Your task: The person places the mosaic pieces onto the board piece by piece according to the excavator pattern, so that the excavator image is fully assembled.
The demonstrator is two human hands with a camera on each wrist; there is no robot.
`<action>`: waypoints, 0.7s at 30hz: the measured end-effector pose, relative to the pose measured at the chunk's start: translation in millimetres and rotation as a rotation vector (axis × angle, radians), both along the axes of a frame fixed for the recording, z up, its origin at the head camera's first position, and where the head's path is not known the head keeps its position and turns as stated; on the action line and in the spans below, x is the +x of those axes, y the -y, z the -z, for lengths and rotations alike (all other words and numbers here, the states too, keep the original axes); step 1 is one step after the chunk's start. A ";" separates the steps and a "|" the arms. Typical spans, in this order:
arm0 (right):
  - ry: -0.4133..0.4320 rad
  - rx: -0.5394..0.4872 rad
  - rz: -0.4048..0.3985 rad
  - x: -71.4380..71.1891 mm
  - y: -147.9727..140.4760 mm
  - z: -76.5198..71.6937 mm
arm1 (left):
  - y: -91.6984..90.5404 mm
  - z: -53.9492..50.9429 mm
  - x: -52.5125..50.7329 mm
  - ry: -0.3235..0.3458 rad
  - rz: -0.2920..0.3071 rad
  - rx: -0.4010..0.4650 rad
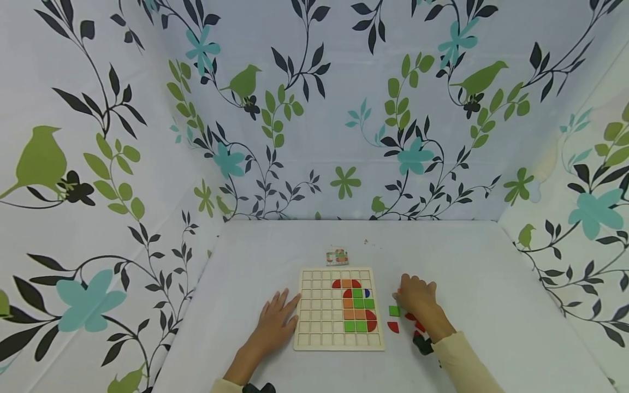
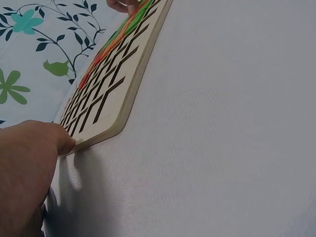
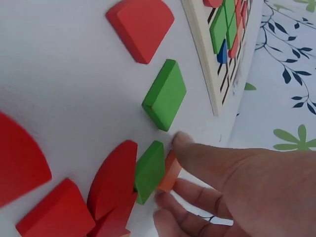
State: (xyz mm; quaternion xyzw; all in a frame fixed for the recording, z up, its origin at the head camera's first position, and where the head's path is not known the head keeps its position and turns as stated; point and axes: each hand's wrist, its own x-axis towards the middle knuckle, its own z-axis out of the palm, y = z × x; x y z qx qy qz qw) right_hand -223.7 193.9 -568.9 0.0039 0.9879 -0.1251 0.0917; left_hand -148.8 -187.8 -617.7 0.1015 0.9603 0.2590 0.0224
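A pale wooden grid board (image 1: 319, 345) lies in the middle of the table, with red, orange, green and blue pieces set in its right side. My left hand (image 1: 277, 322) rests at the board's left edge, fingers spread and thumb touching the rim. To the right of the board, my right hand (image 1: 420, 303) pinches a small orange block (image 3: 170, 172) between thumb and fingers, low over the table. Beside it in the right wrist view lie a green block (image 3: 150, 173) and several red pieces (image 3: 113, 177). Another green block (image 3: 165, 96) and a red quarter-round (image 3: 140, 29) lie nearer the board.
Behind the board lies a small card with a coloured pattern (image 1: 337, 257). White cloth (image 1: 452, 256) covers the table. Patterned curtains (image 1: 344, 125) with leaves and birds enclose the back and both sides.
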 end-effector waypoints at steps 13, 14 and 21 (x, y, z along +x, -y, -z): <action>-0.030 -0.227 -0.071 -6.6 1.6 20.8 | 0.9 -0.4 0.2 0.009 0.010 0.007; -0.026 -0.235 -0.069 -6.5 1.2 21.4 | 0.9 -0.4 0.4 0.014 0.007 0.002; -0.058 -0.300 -0.055 -5.7 1.7 26.3 | 2.6 0.4 0.3 0.016 0.004 -0.004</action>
